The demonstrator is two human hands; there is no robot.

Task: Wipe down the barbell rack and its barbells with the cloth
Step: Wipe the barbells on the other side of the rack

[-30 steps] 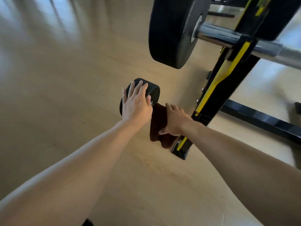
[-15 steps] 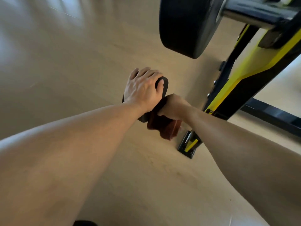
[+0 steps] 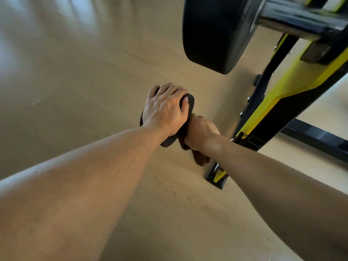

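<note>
Our left hand [image 3: 164, 110] grips small black plate [image 3: 189, 104]; at its 4 o'clock, right hand [image 3: 202, 131] clenches brown cloth [image 3: 199, 159] beside rack [image 3: 278, 102].

Soft daylight, floor glare, blurred wide-angle edges

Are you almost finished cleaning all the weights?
Hard to say what is already clean; nothing shows it. Right now the left hand grips the small black weight low down, while the right hand holds the dark red cloth against it. The big black plate, its silver bar and the yellow-and-black rack have no cloth on them now.
</note>
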